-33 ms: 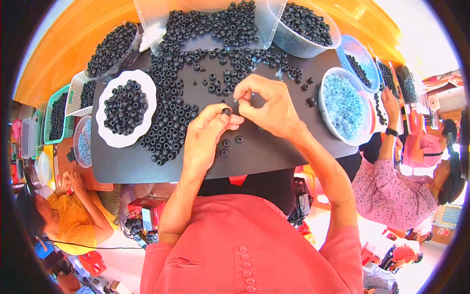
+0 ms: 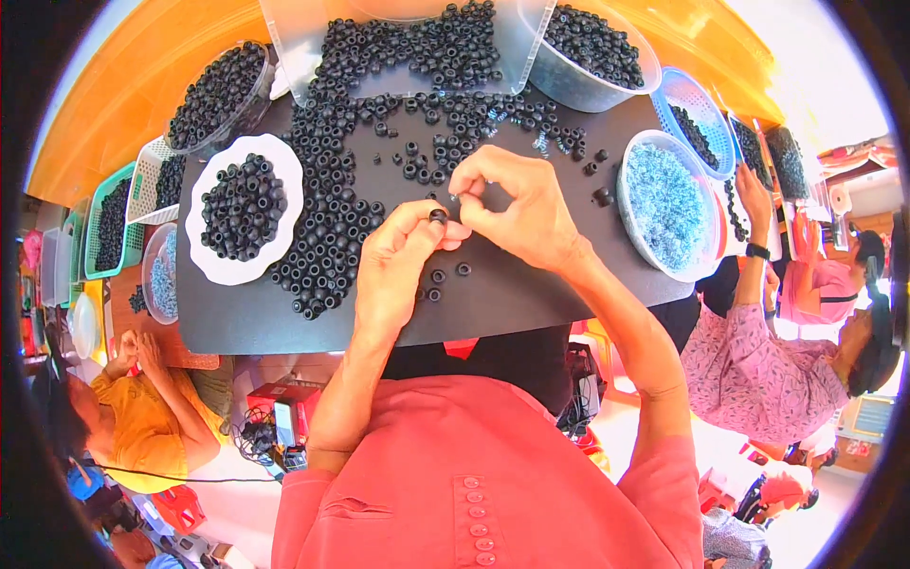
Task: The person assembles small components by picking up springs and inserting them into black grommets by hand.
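Over the dark table my left hand (image 2: 393, 251) pinches a small round black plastic piece (image 2: 438, 216), hollow at its end, between thumb and fingertips. Just right of it, my right hand (image 2: 521, 204) has thumb and forefinger closed in a pinch on a tiny pale-blue piece (image 2: 454, 197), mostly hidden by the fingers. The hands are close together, fingertips nearly meeting. Loose black pieces (image 2: 327, 228) of the same kind spread to the left of my left hand. A few more (image 2: 436, 277) lie below the fingertips.
A scalloped white plate (image 2: 210, 256) of black pieces sits left. A clear bin (image 2: 531, 57) tips more onto the far table (image 2: 569, 303). A bowl of pale-blue bits (image 2: 668, 209) stands right, near a blue basket (image 2: 678, 85). Co-workers sit left, in yellow (image 2: 166, 417), and right, in patterned pink (image 2: 749, 370).
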### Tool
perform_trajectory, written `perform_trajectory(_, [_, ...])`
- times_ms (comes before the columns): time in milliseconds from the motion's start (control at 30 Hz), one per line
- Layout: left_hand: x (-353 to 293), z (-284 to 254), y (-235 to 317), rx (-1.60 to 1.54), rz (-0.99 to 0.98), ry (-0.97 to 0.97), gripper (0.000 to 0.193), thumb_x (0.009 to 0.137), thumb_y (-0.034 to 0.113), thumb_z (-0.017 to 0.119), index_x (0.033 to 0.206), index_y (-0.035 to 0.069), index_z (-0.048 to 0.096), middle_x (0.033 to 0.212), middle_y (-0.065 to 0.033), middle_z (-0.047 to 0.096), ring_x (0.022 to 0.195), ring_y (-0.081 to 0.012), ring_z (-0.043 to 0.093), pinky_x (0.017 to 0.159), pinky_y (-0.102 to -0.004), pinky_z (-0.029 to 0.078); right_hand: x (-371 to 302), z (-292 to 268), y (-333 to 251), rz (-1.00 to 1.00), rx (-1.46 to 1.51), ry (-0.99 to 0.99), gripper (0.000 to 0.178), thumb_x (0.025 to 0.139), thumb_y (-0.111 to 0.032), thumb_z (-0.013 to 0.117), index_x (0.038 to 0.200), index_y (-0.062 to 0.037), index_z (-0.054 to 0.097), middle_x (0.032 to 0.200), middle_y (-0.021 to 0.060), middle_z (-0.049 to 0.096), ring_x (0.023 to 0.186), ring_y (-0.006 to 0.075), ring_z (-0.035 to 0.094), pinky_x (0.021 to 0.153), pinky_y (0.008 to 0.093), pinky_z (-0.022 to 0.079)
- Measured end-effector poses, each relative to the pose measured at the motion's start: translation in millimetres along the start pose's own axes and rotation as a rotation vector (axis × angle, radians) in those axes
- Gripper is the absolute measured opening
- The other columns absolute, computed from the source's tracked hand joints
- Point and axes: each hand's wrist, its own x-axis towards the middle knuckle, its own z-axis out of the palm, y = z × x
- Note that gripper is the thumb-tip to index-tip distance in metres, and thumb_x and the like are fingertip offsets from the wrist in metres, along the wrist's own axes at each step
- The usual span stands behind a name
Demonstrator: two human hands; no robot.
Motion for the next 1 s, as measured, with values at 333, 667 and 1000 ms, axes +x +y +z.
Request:
perform_trajectory(333, [-6,-3,2,0.649,0.238,0.078,0.018,0.086,0.004,0.055,0.104,0.000,0.056,0.069,0.0024,0.053,0.062,-0.0043,0.043,0.057,-0.0202,0.038,-12,11,-2,-0.366,-0.317,0.033,0.016,0.069,-0.001,0.063,0.082,-0.0073,0.057,0.080,0.0042,0.055,0.078,0.0226,0.054,0.077,0.0357,0.040])
perform_trajectory(667, [-5,0,-3,0.717,0.343,0.101,0.020,0.084,0.004,0.054,0.104,0.000,0.056,0.067,-0.0054,0.055,0.061,-0.0069,0.048,0.056,-0.0247,0.042,-16,16,-2,-0.436,-0.388,0.054,0.022,0.065,0.004,0.066,0.084,-0.0067,0.060,0.083,0.0037,0.058,0.071,0.0215,0.053,0.072,0.0345,0.041])
perform_trajectory(1000, [-4,-5,-1,0.199,0.226,0.034,0.019,0.089,0.001,0.052,0.108,0.001,0.055,0.084,0.0026,0.060,0.073,-0.0014,0.050,0.063,-0.0173,0.039,-18,20,-1,-0.009,0.259,0.042,0.013,0.075,0.003,0.062,0.087,-0.0019,0.063,0.085,0.0063,0.063,0.070,0.0119,0.060,0.066,0.0250,0.050])
